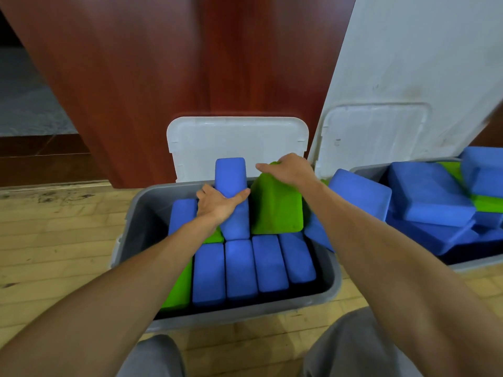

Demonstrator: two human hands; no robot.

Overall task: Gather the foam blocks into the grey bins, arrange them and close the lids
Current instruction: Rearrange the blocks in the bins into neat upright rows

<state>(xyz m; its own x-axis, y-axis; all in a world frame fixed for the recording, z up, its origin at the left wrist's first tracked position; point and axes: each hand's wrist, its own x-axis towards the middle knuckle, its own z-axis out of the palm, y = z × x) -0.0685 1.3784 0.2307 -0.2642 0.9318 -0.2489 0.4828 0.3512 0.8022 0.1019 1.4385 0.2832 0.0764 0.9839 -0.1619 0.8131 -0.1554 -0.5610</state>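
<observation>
Head view: left hand (217,204) grasping blue block (232,197), right hand (290,170) grasping green block (276,209); near bin (141,213) part-arranged, far bin (367,170) jumbled, both lids (236,137) open.

A reddish-brown wooden panel (168,77) and scuffed white wall (424,55) rise above pale wood-plank floor (54,240).

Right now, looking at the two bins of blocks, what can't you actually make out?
- Head view: the near bin's floor and any lower layer, hidden by packed blocks.
- The green block's top edge, covered by the right hand.
- The second bin, cut off by the right frame edge, so its block count is unknowable.
- The blue block's middle, wrapped by the left hand.
</observation>
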